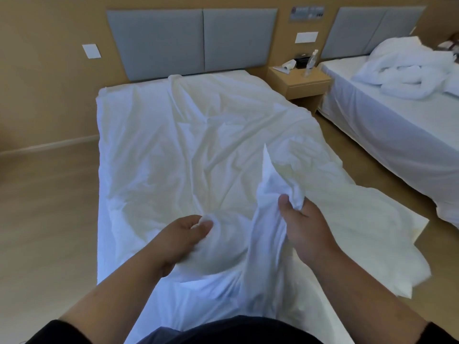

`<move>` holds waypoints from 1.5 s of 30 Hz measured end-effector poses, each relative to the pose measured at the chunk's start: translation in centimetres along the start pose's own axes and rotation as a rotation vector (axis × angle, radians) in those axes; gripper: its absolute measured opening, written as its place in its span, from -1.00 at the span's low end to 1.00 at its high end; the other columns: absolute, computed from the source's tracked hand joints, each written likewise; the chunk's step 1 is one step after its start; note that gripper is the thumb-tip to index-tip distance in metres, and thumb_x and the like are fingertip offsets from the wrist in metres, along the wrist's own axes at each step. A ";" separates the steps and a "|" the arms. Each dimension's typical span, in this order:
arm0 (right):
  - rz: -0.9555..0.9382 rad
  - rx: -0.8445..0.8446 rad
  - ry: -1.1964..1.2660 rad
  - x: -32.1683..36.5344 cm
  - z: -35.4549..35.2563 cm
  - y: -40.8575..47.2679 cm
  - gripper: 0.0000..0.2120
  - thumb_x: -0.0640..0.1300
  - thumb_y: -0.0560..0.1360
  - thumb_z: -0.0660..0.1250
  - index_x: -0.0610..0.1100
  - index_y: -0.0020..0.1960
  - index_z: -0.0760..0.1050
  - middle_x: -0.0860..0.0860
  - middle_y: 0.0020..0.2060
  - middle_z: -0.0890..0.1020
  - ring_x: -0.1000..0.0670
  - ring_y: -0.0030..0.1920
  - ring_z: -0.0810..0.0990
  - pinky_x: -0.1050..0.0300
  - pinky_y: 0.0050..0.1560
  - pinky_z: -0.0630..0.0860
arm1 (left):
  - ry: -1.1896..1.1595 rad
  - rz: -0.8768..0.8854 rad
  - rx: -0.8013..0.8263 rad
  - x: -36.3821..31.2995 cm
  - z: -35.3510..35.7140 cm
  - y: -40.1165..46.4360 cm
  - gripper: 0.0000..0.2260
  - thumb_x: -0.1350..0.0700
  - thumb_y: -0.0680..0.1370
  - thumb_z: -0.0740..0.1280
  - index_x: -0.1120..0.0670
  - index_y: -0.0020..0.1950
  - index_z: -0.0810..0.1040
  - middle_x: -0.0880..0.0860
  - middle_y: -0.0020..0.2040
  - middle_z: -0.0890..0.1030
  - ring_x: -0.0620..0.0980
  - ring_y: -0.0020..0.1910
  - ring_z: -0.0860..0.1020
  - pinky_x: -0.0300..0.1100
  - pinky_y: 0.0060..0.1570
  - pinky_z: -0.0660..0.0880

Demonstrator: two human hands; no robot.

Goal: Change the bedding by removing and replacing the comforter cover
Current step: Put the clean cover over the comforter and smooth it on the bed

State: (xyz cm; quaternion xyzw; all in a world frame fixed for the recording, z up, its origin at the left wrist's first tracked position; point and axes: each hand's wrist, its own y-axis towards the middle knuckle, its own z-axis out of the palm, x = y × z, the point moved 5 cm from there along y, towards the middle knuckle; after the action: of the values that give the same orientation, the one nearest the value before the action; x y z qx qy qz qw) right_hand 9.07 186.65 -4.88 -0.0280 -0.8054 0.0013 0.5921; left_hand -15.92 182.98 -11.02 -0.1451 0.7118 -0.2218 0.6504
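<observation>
Head view: a person stands at the foot of a bed (pixel 106 170) in a twin room, both forearms reaching out over rumpled white fabric.
Comforter cover: the white cover (pixel 198 145) lies spread and creased over the whole near bed, from the grey headboard (pixel 191 40) down to the person's body — its right edge spills off the mattress and hangs toward the floor (pixel 44 219).
Left hand: the left hand (pixel 181 239) grips a small bunch of the cover near the bed's foot, fingers curled under, thumb pressed against a nub of cloth that pokes out above it.
Right hand: the right hand (pixel 303 227) holds a gathered fold of the cover raised off the bed, thumb on the near side and fingers wrapped behind the cloth, a pointed peak of fabric standing up above the fist.
Between the hands: the cover sags in a loose pouch, the two grips near each other but apart.
Nightstand: a wooden nightstand (pixel 303 83) sits between the beds, with a clear bottle (pixel 311 62) standing on it beside a dark box and some paper.
Second bed: the other bed (pixel 387 125), on the right, carries a heaped white comforter (pixel 407 68) — bunched near its headboard end.
</observation>
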 end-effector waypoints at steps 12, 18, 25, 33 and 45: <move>-0.033 0.216 0.164 8.7 8.6 3.1 -0.73 0.24 0.55 0.24 0.16 0.02 0.65 0.17 -0.08 0.71 0.14 0.03 0.66 0.23 0.01 0.54 | 0.328 0.233 -0.220 -3.5 -0.9 3.1 -0.83 0.10 0.59 0.20 0.05 -0.15 0.53 0.13 -0.24 0.58 0.02 -0.26 0.52 -0.18 -0.26 0.43; 0.217 0.174 -0.590 -2.4 6.3 1.9 -0.54 0.31 0.58 0.12 0.03 0.24 0.53 -0.07 0.16 0.58 -0.14 0.20 0.57 0.02 0.17 0.46 | 0.110 0.236 0.014 -1.0 0.7 1.3 -0.58 -0.37 0.38 0.34 -0.01 -0.23 0.47 -0.13 -0.36 0.42 -0.15 -0.39 0.37 -0.28 -0.37 0.34; 0.362 0.288 -0.294 -8.0 1.2 -7.9 -0.43 0.38 0.50 0.14 -0.08 -0.36 0.49 0.01 -0.49 0.58 0.05 -0.49 0.54 0.24 -0.44 0.40 | -0.328 -0.095 -0.249 2.0 -0.3 2.3 -0.77 -0.02 0.47 0.47 0.09 -0.20 0.51 0.16 -0.26 0.55 0.13 -0.35 0.56 0.04 -0.28 0.52; 0.234 0.223 -0.369 -10.4 2.6 -5.4 -0.86 -0.04 0.61 0.27 0.00 0.08 0.58 0.13 -0.07 0.65 0.12 -0.03 0.60 0.11 0.03 0.52 | -0.477 -0.234 -0.248 2.9 4.2 3.1 -0.68 0.07 0.56 0.38 0.25 0.20 0.58 0.26 0.12 0.66 0.26 0.04 0.66 0.22 0.09 0.59; 0.169 -0.254 0.408 -8.1 -8.8 -1.8 -0.73 -0.21 0.67 0.14 -0.29 -0.06 0.56 -0.18 -0.18 0.62 -0.03 -0.17 0.58 0.09 -0.04 0.56 | -0.152 -0.011 -0.255 2.5 2.5 1.5 -0.64 0.07 0.48 0.47 0.00 -0.35 0.32 0.01 -0.41 0.40 -0.01 -0.46 0.38 -0.22 -0.50 0.28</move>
State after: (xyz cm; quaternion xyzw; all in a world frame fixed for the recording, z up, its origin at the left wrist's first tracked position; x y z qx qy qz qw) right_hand 19.80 184.19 -9.93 -0.1689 -0.6575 -0.0560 0.7321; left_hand -13.59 182.76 -14.05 -0.2470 0.6823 -0.1216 0.6773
